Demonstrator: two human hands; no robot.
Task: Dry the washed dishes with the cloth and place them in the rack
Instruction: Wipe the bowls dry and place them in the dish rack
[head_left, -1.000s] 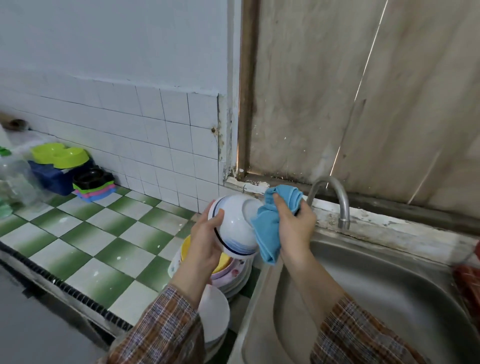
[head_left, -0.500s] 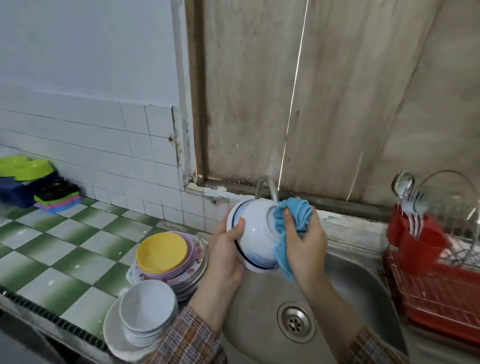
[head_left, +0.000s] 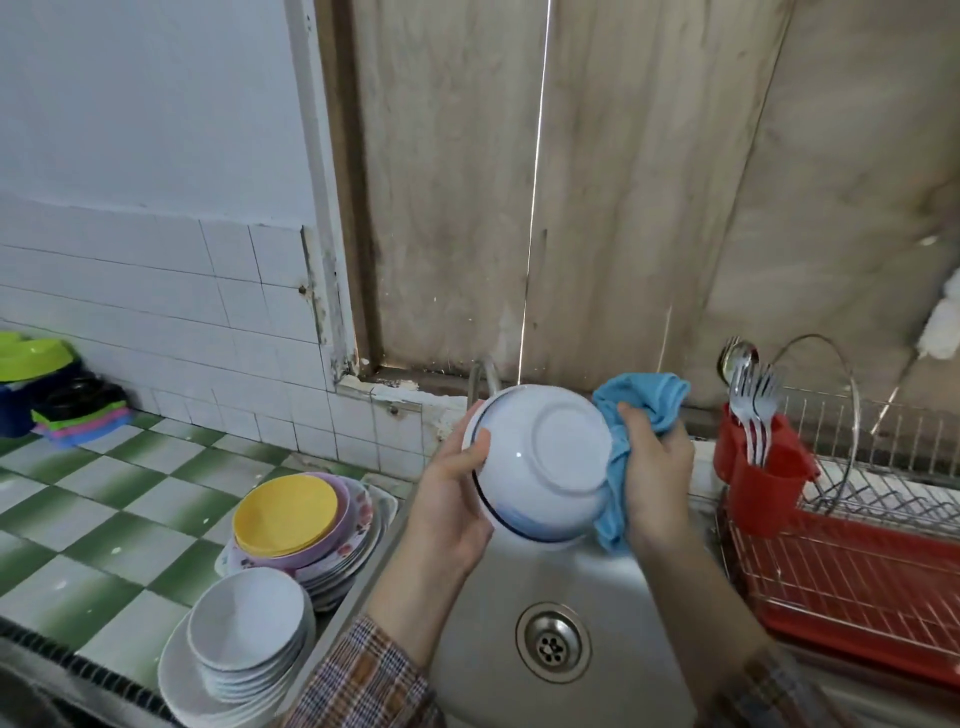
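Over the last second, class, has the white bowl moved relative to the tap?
Yes. The white bowl moved right, from left of the tap to in front of it, above the sink.

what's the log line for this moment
phase: drying | left hand: grips white bowl | right hand: holds blue cloth against bowl | rack: bowl not yet in

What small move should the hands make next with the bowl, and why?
Probably slide the blue cloth across the base of the white bowl: the right hand holds the cloth only at the bowl's side, while the left hand grips the rim over the sink.
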